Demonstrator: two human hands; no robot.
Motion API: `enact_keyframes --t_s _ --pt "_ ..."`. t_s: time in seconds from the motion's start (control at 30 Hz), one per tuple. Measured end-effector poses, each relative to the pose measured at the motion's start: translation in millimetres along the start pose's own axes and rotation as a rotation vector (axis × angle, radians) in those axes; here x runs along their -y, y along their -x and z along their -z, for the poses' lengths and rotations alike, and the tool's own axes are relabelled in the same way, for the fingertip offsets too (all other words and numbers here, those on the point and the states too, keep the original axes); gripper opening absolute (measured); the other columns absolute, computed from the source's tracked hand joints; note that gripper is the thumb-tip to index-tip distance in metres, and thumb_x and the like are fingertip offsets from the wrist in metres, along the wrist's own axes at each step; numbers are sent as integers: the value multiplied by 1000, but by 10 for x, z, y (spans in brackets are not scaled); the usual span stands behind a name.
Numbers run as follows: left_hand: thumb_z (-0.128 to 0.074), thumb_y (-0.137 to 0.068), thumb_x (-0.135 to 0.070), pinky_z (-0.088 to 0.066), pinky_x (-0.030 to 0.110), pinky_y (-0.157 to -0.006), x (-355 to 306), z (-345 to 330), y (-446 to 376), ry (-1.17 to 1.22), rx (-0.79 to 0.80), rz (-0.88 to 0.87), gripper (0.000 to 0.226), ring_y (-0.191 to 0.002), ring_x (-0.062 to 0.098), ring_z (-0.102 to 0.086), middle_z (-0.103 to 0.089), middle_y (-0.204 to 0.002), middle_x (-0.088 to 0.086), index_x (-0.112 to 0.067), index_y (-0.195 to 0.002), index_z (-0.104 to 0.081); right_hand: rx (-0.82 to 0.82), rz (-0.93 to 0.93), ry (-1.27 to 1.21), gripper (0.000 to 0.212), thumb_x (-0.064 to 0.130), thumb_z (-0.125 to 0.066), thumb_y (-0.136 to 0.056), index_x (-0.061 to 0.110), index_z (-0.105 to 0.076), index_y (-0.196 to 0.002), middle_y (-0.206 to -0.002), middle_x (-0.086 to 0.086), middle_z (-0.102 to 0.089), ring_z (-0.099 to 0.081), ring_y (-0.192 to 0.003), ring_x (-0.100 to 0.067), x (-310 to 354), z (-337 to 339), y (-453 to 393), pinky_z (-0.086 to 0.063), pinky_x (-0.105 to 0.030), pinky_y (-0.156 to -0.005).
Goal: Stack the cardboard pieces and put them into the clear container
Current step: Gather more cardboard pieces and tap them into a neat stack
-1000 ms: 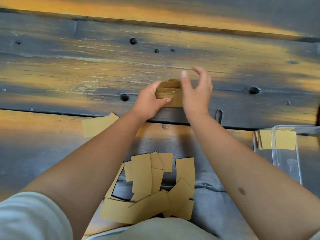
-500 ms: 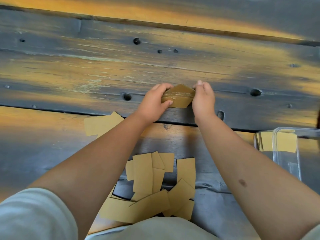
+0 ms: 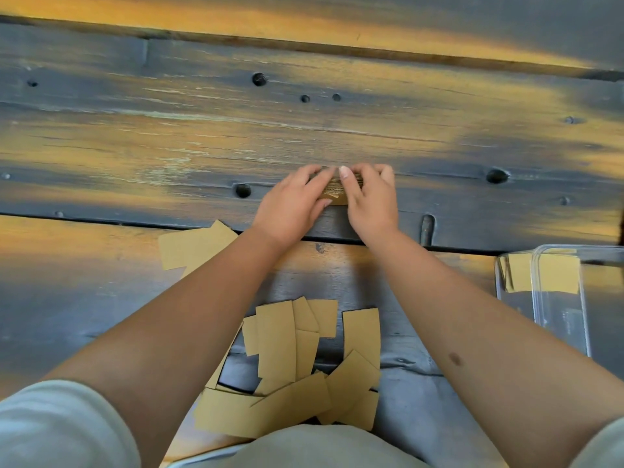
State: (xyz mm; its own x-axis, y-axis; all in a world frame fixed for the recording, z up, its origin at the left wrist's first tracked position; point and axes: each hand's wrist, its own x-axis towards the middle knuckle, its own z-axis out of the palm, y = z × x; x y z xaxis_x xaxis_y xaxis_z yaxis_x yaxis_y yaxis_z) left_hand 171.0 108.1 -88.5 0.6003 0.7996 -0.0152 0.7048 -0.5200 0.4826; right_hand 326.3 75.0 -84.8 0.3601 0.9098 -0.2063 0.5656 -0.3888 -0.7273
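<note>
Both hands close on a small stack of cardboard pieces (image 3: 336,192) on the wooden tabletop (image 3: 169,140). The left hand (image 3: 292,204) curls its fingers over the stack's left side, thumb at the near edge; the right hand (image 3: 369,197) wraps its right side. Loose cardboard pieces (image 3: 297,363) lie nearer than the stack, between the forearms. The clear container (image 3: 560,298), right of the stack, holds cardboard.

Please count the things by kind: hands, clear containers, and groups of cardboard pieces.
Hands: 2, left hand and right hand
Clear container: 1
Cardboard groups: 4, held stack, near pile, pieces under the left arm, pieces in the container
Total: 7
</note>
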Motion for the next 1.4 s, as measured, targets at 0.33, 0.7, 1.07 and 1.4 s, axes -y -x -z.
enact_keyframes --t_s 0.33,0.7,1.07,1.4 --pt "-43 -96 -48 -37 38 -55 -63 114 -82 -378 157 49 38 -80 35 -61 -52 -111 10 -16 -116 -41 357 273 606 38 36 -69 -84 13 -52 -108 -104 -16 -56 -57 -96 -39 -73 385 -174 -49 -39 -75" --pt "-54 -91 -48 -41 40 -65 -15 282 -278 -172 321 80 37 -91 39 -58 -52 -106 12 -17 -105 -39 397 260 732 29 19 -59 -84 14 -45 -109 -102 -16 -59 -59 -91 -41 121 267 -172 -43 -37 -64" --pt "-57 -92 -40 -42 41 -67 -39 213 -278 -203 360 69 38 -92 41 -59 -51 -115 14 -13 -111 -39 371 235 538 53 29 -70 -80 18 -34 -117 -105 -14 -59 -58 -90 -37 85 237 -87 -43 -38 -69" --pt "-61 -90 -35 -42 40 -70 -9 190 -290 -234 331 26 36 -94 40 -59 -54 -112 14 -13 -110 -43 349 268 726 37 33 -64 -87 15 -40 -110 -107 -17 -58 -59 -93 -45 108 121 -103 -43 -42 -68"
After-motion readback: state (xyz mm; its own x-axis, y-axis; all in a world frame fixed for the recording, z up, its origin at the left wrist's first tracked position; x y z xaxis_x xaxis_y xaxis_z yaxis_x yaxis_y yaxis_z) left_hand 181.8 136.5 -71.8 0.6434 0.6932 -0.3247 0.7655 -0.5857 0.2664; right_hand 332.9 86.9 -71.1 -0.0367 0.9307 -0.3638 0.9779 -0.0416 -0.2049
